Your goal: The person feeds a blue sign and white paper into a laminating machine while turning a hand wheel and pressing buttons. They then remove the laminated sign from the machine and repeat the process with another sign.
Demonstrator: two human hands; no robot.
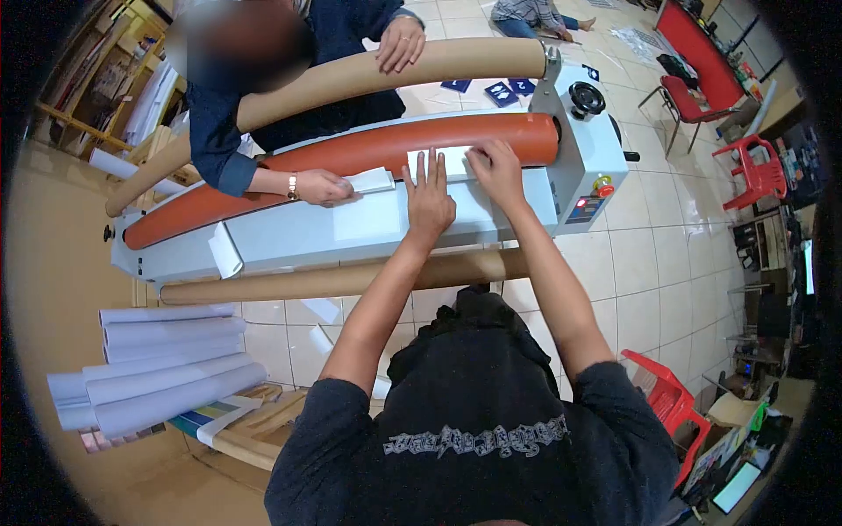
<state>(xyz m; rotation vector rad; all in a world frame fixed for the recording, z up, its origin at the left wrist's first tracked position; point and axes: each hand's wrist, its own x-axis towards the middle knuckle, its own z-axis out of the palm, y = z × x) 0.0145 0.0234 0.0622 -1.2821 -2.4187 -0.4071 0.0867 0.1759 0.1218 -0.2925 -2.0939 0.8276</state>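
Observation:
My left hand [428, 197] lies with its fingers spread over a white sheet [457, 163] on the grey bed of a roller laminator [377, 217]. At that sheet's right end my right hand [498, 175] has its fingers bent and closed on the edge, close to the orange-red roller [421, 140]. Just left of my left hand, a co-worker's hand [324, 187] touches another white piece [373, 181]. The co-worker's other hand [402, 42] rests on the upper cardboard tube [465, 63].
A control box [589, 171] with a black handwheel [587, 99] closes the machine's right end. Another cardboard tube [351, 280] runs along the front. Rolled white material [175, 368] is stacked at left. Red chairs [756, 171] stand at right. Another person [531, 16] sits on the floor.

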